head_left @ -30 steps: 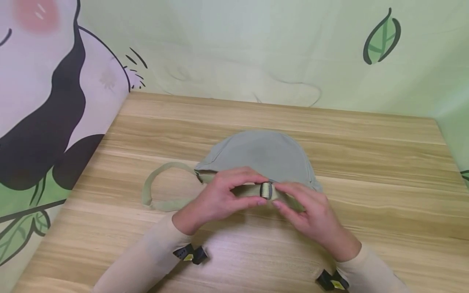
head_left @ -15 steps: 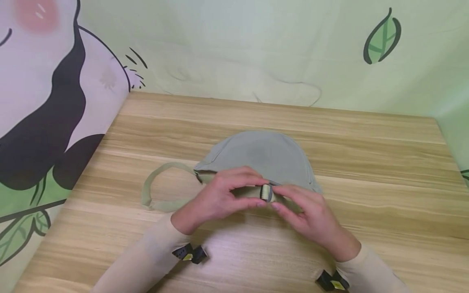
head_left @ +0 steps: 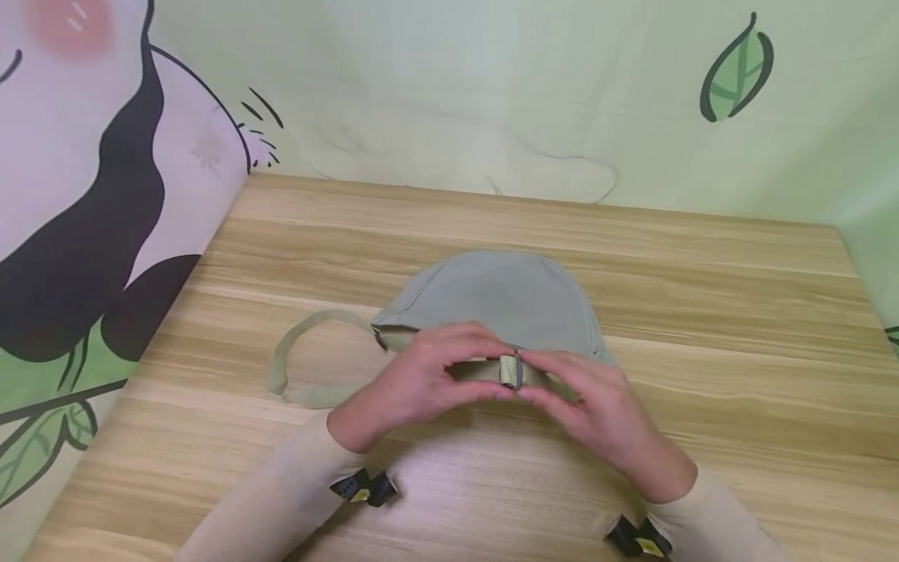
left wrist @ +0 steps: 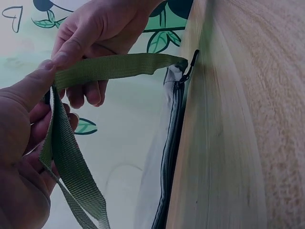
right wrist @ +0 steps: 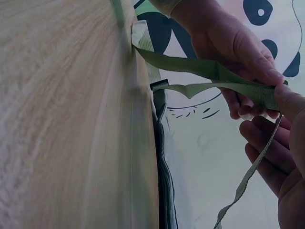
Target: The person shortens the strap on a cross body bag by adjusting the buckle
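A grey half-moon shoulder bag [head_left: 502,289] lies on the table with a light green webbing strap [head_left: 309,316]. A dark slide buckle [head_left: 518,371] on the strap is held up just in front of the bag, with a short fold of webbing through it. My left hand [head_left: 417,382] pinches strap and buckle from the left, thumb below and fingers above. From the right, my right hand [head_left: 604,402] pinches them at the buckle's other side, fingertips almost meeting. In the left wrist view the strap [left wrist: 119,68] runs from the fingers to the bag's zipped edge [left wrist: 167,143].
The wood-grain table [head_left: 667,281] meets a pale green printed wall [head_left: 435,94] at the back. A large panda print [head_left: 70,195] covers the left side. A strap loop spreads left of the bag. Small black devices [head_left: 365,488] sit on both wrists.
The right fingertips have moved slightly left onto the buckle's edge. The buckle has turned a little, and the webbing fold stands out wider to its left. The bag stays put.
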Tool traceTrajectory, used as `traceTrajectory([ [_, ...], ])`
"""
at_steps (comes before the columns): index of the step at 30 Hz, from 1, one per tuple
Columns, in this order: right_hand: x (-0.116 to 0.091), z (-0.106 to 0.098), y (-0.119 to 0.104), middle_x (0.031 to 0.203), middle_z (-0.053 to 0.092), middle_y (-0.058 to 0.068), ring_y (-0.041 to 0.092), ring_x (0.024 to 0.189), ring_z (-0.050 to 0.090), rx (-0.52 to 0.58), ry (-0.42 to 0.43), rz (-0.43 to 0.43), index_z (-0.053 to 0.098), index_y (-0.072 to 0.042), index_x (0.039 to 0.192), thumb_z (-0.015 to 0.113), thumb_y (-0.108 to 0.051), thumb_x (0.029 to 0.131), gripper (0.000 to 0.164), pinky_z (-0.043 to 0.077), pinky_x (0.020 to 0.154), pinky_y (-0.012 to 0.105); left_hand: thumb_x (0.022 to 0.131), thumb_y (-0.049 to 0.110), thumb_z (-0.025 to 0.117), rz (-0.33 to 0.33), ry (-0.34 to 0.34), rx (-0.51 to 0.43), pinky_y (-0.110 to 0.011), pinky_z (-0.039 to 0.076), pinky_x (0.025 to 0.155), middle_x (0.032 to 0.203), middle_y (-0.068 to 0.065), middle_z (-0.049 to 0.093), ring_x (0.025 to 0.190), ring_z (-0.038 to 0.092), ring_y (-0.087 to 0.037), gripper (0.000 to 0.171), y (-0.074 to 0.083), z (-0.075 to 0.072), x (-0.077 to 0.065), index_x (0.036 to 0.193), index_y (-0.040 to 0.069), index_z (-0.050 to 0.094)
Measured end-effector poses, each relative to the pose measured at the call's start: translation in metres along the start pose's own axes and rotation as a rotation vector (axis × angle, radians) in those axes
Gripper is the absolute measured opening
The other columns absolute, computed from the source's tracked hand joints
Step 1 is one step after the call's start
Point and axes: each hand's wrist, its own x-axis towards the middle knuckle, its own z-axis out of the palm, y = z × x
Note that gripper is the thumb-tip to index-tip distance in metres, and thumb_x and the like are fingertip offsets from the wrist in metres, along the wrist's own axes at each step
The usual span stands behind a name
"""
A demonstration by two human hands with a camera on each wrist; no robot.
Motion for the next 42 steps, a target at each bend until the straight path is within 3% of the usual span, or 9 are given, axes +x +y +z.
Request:
traceTrajectory([
  [11,0.006,-0.005,0.002,0.111,0.082,0.017,0.033,0.096,0.081,-0.063,-0.050,-0.067,0.073,0.005,0.125,0.061,-0.038,0.109,0.047,0.057,0.105,0.019,0.089,0.019,0.090,-0.103,-0.089,0.046,-0.026,0.061,0.098,0.116,-0.002,0.080,0.107,0.074,-0.010,0.038,0.001,-0.004,0.001,0.124,0.009,0.079],
  [15,0.007,-0.005,0.005,0.115,0.082,0.016,0.033,0.100,0.080,-0.067,-0.076,-0.052,0.072,0.004,0.128,0.058,-0.040,0.109,0.049,0.054,0.108,0.017,0.090,0.017,0.089,-0.121,-0.072,-0.009,-0.030,0.062,0.097,0.116,-0.001,0.080,0.108,0.074,-0.010,0.035,0.000,-0.005,0.001,0.123,0.010,0.080],
  [22,0.001,-0.004,0.014,0.117,0.081,0.019,0.029,0.106,0.080,0.032,-0.071,0.003,0.071,0.005,0.131,0.067,-0.040,0.104,0.052,0.053,0.107,0.014,0.088,0.013,0.090,-0.159,-0.014,-0.075,-0.032,0.062,0.097,0.115,-0.004,0.081,0.108,0.075,-0.014,0.035,-0.002,-0.004,0.000,0.121,0.007,0.081],
  [30,-0.011,-0.009,0.020,0.112,0.082,0.014,0.025,0.104,0.080,-0.020,-0.079,0.074,0.075,-0.002,0.123,0.065,-0.046,0.105,0.048,0.050,0.108,0.010,0.087,0.013,0.091,-0.152,0.019,-0.061,-0.032,0.061,0.099,0.113,-0.002,0.081,0.107,0.075,-0.014,0.034,-0.003,-0.005,0.001,0.120,0.008,0.082],
  [35,-0.014,-0.009,0.022,0.111,0.082,0.013,0.031,0.097,0.080,-0.053,-0.073,0.032,0.076,-0.001,0.121,0.063,-0.042,0.108,0.045,0.053,0.106,0.012,0.086,0.011,0.092,-0.149,0.022,-0.057,-0.032,0.061,0.101,0.114,-0.002,0.081,0.109,0.075,-0.014,0.035,-0.004,-0.004,-0.001,0.120,0.009,0.082],
  [42,-0.017,-0.004,0.020,0.111,0.082,0.015,0.031,0.098,0.080,-0.038,-0.068,-0.011,0.075,0.000,0.120,0.064,-0.039,0.108,0.043,0.052,0.108,0.014,0.089,0.013,0.090,-0.138,-0.027,-0.038,-0.030,0.060,0.100,0.114,0.001,0.080,0.108,0.072,-0.012,0.033,-0.007,0.000,-0.005,0.120,0.012,0.080],
])
